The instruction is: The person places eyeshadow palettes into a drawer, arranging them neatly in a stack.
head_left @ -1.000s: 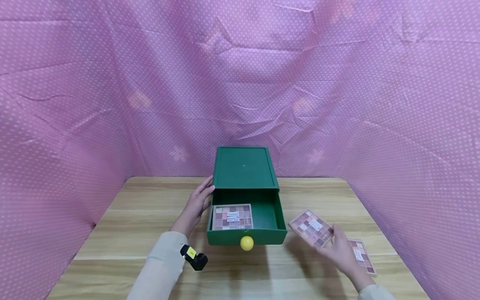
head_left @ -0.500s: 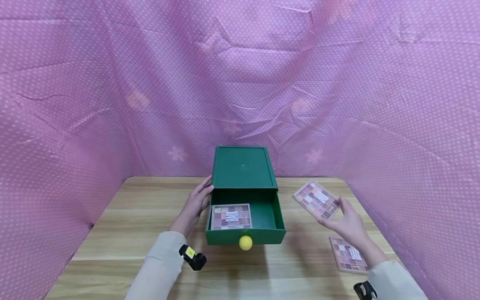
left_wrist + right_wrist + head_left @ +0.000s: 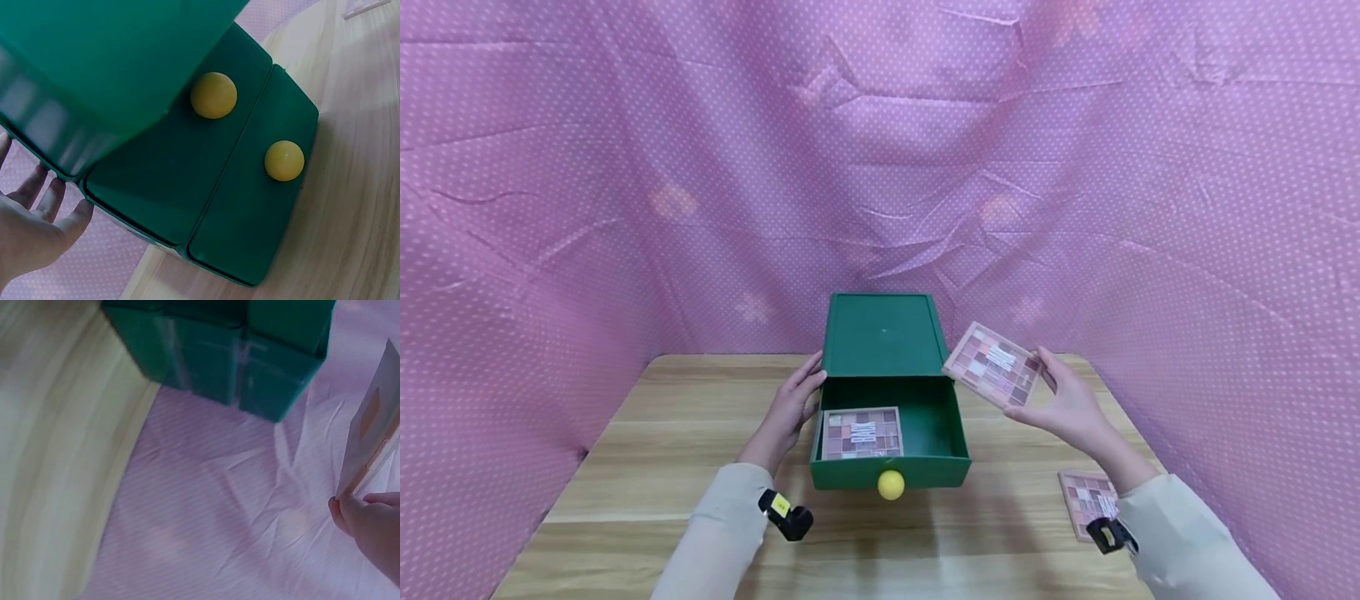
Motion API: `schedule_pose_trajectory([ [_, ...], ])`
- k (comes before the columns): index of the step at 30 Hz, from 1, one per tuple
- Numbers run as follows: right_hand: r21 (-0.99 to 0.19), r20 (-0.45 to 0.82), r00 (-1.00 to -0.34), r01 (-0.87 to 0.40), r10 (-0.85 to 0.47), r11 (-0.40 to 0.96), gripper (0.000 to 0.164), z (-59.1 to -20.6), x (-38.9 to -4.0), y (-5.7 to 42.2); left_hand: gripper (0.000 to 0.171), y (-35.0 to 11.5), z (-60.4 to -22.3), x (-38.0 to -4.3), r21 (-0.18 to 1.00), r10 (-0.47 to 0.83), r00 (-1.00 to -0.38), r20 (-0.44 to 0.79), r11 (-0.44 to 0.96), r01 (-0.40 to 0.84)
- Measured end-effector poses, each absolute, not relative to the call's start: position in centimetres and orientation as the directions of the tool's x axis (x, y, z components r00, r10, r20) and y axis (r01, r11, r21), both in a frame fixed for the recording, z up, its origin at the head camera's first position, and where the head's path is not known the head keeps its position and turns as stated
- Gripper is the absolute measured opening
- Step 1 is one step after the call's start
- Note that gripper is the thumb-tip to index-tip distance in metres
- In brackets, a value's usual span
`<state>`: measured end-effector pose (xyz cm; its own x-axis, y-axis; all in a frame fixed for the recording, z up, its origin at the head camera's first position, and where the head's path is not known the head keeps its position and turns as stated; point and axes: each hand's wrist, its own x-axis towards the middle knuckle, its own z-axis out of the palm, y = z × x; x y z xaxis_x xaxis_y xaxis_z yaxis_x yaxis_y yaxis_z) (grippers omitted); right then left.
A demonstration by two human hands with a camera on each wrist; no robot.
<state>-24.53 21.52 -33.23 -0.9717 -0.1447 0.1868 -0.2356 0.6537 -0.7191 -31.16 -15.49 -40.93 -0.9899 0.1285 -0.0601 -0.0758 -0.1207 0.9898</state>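
Note:
An eyeshadow palette is pinched at its right end by my right hand, tilted and raised beside the green drawer cabinet. Seen edge-on in the right wrist view, the same palette stands between thumb and fingers. The top drawer is pulled out, with a second palette lying in its left part. My left hand rests against the cabinet's left side, its fingertips touching the side edge in the left wrist view. A third palette lies on the table at right, partly hidden by my right wrist.
Two lower drawers with yellow knobs are closed beneath the open one. The pulled-out drawer has its own yellow knob at the front. A pink dotted cloth hangs behind and around the wooden table.
My right hand has lifted the palette off to the upper right, then carried it left toward the cabinet's upper right corner. The left hand stays at the cabinet's side.

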Motion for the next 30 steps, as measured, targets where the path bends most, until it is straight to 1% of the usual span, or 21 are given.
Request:
schedule_pose_trajectory([
  [6, -0.728, 0.204, -0.949, -0.310, -0.239, 0.612, 0.102, -32.7, -25.1, 18.5, 0.053, -15.6, -41.0, -31.3, 0.990, 0.109, -0.991, -0.078, -0.109, -0.090],
  [13, -0.717, 0.232, -0.897, -0.419, -0.376, 0.557, 0.101, -32.9, -25.7, 15.1, 0.052, -15.6, -41.0, -31.4, 0.990, 0.116, -0.991, -0.068, -0.113, -0.081],
  [17, -0.698, 0.214, -0.880, -0.441, -0.424, 0.564, 0.101, -33.1, -25.6, 13.6, 0.053, -15.6, -41.0, -31.4, 0.989, 0.128, -0.990, -0.062, -0.126, -0.078],
  [26, -0.617, 0.176, -0.859, -0.477, -0.480, 0.626, 0.100, -33.7, -25.7, 11.3, 0.053, -15.5, -41.0, -31.5, 0.987, 0.125, -0.990, -0.061, -0.139, -0.079],
  [30, -0.616, 0.139, -0.847, -0.480, -0.514, 0.625, 0.098, -34.0, -25.8, 10.5, 0.053, -15.5, -40.9, -31.5, 0.988, 0.117, -0.991, -0.068, -0.133, -0.083],
])
